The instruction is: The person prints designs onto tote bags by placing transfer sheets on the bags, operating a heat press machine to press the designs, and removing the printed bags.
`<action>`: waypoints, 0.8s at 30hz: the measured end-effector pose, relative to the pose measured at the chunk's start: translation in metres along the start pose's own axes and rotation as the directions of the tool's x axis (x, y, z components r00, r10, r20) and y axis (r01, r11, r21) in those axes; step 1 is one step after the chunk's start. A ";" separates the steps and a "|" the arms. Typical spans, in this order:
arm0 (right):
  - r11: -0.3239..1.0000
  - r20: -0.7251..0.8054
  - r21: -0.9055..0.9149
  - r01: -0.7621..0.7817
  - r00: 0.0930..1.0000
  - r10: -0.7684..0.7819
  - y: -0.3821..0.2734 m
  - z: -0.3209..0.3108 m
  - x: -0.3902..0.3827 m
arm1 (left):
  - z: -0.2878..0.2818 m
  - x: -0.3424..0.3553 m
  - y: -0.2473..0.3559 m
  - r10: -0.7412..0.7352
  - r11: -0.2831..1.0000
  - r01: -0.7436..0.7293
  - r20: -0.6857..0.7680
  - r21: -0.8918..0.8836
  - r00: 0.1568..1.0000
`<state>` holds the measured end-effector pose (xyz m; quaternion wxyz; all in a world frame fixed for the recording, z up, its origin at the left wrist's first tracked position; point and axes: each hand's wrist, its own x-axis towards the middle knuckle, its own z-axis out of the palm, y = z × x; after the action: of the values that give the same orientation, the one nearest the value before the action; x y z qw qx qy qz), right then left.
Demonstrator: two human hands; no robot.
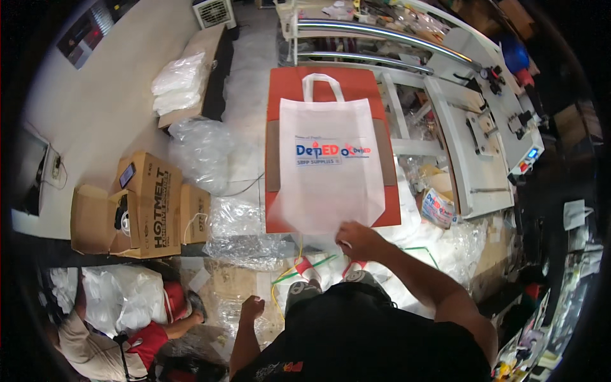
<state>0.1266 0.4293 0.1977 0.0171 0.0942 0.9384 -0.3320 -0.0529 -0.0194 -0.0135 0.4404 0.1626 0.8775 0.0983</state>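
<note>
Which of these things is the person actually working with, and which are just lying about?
In use:
white tote bag
orange board beneath it
right hand at the bag's bottom edge

Lying about:
cardboard boxes
clear plastic wrapping
white machine
left hand, closed, hanging free

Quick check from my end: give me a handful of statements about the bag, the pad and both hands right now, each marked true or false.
1. The white tote bag lies flat on the orange pad with its handle toward the far end. True.
2. The right hand is at the bag's near edge. True.
3. The left hand holds the bag's handle. False: it hangs closed down by the person's side, well clear of the bag, with nothing visible in it.
4. The bag is plain, with no print. False: it has blue and red print across its middle.
5. Brown cardboard boxes stand left of the pad. True.
</note>
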 end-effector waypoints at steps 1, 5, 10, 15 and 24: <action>0.983 -0.020 0.128 -0.131 0.991 0.135 0.009 0.007 -0.034 | -0.001 0.009 0.018 0.012 1.000 -0.012 0.015 0.019 1.000; 0.739 0.183 0.054 -0.672 0.734 0.654 0.136 0.084 -0.173 | 0.012 0.033 0.042 0.200 0.974 -0.198 -0.006 0.113 0.980; 0.059 0.241 -0.275 -0.960 -0.010 0.970 0.215 0.093 -0.299 | 0.019 0.019 0.104 0.143 0.986 -0.145 0.035 0.083 0.989; 0.100 -0.089 -0.021 -0.995 0.101 0.991 0.338 0.102 -0.284 | 0.040 -0.021 0.158 0.096 0.976 -0.112 0.092 0.189 0.991; 0.272 -0.411 0.081 -0.959 0.216 0.886 0.426 0.110 -0.205 | 0.116 -0.071 0.197 0.008 0.989 -0.015 0.053 0.144 0.999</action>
<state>0.4044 0.6511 -0.1329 0.0400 0.6941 0.7052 -0.1391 0.1193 0.1408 0.0330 0.4496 0.2017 0.8695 0.0328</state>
